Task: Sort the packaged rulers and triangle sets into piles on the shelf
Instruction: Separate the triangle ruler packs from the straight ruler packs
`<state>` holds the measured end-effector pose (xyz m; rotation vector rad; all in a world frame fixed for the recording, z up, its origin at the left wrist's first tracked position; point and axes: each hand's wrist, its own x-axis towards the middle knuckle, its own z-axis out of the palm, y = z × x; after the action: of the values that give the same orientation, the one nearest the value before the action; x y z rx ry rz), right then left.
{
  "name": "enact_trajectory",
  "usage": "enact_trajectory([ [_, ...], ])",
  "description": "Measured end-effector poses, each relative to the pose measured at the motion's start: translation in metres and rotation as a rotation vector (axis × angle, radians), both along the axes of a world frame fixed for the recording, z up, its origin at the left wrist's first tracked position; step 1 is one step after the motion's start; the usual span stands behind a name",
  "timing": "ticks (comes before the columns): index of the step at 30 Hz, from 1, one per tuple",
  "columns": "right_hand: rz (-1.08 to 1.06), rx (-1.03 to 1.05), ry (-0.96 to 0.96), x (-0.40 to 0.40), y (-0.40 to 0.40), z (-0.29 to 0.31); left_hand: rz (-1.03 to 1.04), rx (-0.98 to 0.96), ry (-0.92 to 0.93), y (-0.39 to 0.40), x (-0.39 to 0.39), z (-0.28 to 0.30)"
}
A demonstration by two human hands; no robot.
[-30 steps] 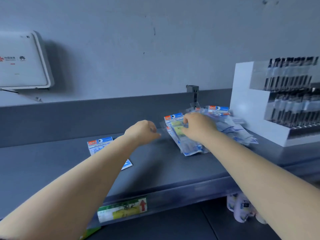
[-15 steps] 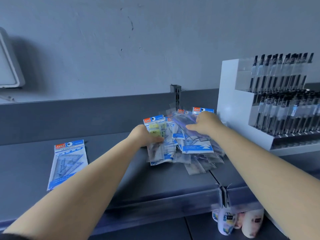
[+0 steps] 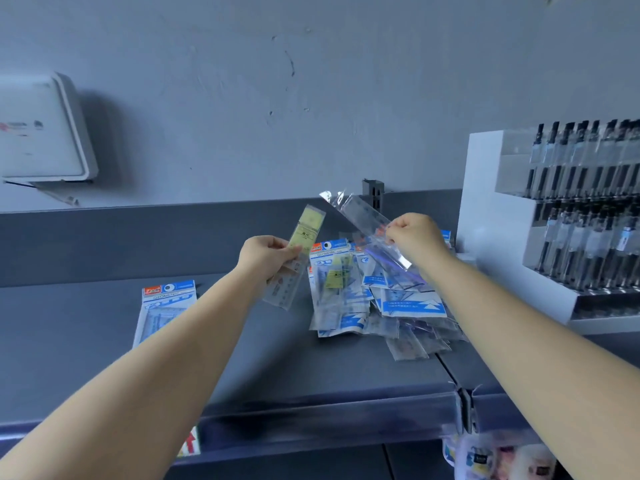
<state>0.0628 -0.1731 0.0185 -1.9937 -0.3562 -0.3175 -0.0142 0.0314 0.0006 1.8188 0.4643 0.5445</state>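
left hand (image 3: 265, 253) grips yellow-label ruler (image 3: 298, 251) | right hand (image 3: 417, 237) pinches clear ruler (image 3: 367, 225) | above pile (image 3: 377, 299)

**A grey shelf against a scuffed grey wall**

The wall (image 3: 311, 98) behind is flat blue-grey, marked with small scuffs and chips, under dim, cool light. A white box (image 3: 41, 129) is mounted on it at the left, casting a soft shadow to its right. Below runs a dark grey shelf (image 3: 86, 358) with a raised back panel and a slotted metal upright (image 3: 372, 188) at the join. On the right stands a white tiered display rack (image 3: 491, 209) filled with rows of dark pens.
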Motion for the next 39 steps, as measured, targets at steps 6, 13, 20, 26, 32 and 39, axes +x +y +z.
enact_trajectory([
  [6, 0.240, 0.265, 0.156, -0.036, 0.060, 0.008, 0.056, -0.109, -0.113, 0.043, -0.037, 0.007],
  [13, 0.487, 0.308, 0.341, -0.087, 0.157, -0.001, 0.127, -0.049, -0.119, 0.119, -0.097, 0.007],
  [20, 0.667, 0.235, 0.512, -0.156, 0.270, -0.005, 0.275, 0.003, -0.084, 0.225, -0.176, 0.000],
  [26, 0.769, 0.152, 0.575, -0.220, 0.370, -0.013, 0.360, 0.045, -0.040, 0.309, -0.237, -0.005],
  [32, 0.816, 0.155, 0.603, -0.264, 0.443, -0.019, 0.425, 0.103, -0.002, 0.379, -0.286, -0.008],
  [39, 0.826, 0.175, 0.608, -0.286, 0.489, -0.016, 0.420, 0.250, 0.150, 0.439, -0.306, -0.013],
])
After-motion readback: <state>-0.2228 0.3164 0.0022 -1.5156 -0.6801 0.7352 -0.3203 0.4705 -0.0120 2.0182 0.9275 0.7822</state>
